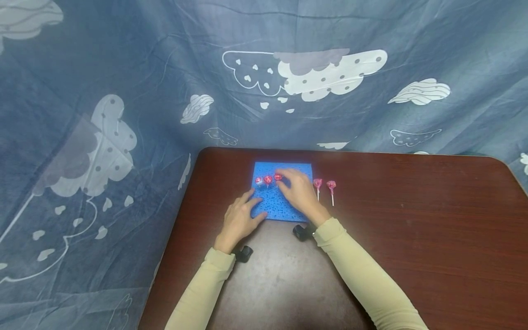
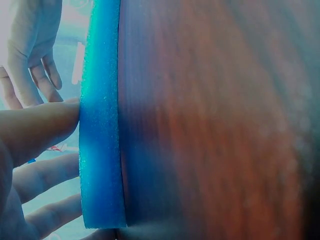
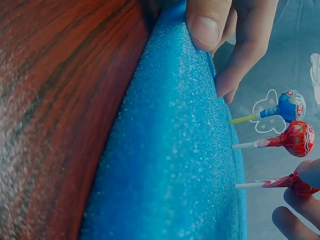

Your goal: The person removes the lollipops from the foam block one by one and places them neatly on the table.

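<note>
A blue foam board (image 1: 280, 210) lies on the table with three wrapped lollipops standing in it by their sticks. In the right wrist view they are a blue lollipop (image 3: 291, 106), a red lollipop (image 3: 300, 138) and another red lollipop (image 3: 280, 183). My right hand (image 1: 299, 190) pinches the last one by its wrapped head, its stick meeting the foam. My left hand (image 1: 241, 215) rests with spread, fairly straight fingers on the board's front left corner; its thumb (image 2: 50, 120) touches the board's edge in the left wrist view.
Two pink-wrapped lollipops, a nearer one (image 1: 317, 184) and a farther one (image 1: 331, 185), lie on the brown table (image 1: 412, 220) right of the board. A blue cloud-patterned curtain (image 1: 288, 27) hangs behind the table and along its left side.
</note>
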`<move>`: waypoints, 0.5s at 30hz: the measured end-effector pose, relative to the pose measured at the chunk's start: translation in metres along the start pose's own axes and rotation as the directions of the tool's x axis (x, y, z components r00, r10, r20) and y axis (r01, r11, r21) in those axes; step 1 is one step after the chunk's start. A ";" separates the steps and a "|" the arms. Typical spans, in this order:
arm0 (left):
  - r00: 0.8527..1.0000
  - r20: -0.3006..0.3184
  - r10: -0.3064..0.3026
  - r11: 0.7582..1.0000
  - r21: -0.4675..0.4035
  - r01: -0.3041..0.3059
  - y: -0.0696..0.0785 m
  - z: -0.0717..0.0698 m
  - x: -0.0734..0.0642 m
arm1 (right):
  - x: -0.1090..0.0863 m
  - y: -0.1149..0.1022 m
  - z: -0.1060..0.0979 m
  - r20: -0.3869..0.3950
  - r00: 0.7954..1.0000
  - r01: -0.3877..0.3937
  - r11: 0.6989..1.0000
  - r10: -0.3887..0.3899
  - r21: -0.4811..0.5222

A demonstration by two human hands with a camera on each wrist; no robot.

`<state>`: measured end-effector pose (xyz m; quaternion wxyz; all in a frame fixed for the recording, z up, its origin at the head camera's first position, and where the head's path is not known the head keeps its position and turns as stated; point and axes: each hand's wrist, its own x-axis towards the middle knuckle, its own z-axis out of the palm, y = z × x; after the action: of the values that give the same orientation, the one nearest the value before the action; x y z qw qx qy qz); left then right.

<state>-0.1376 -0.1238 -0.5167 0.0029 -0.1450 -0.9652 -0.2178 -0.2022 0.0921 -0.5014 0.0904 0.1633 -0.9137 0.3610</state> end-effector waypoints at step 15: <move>1.000 0.013 -0.002 1.000 0.003 0.002 -0.001 0.000 -0.001 | 0.000 -0.001 -0.002 0.016 1.000 -0.026 1.000 0.026 -0.001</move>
<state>-0.1375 -0.1253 -0.5171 -0.0036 -0.1454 -0.9656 -0.2156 -0.2014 0.0929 -0.4989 0.0785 0.1540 -0.9166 0.3604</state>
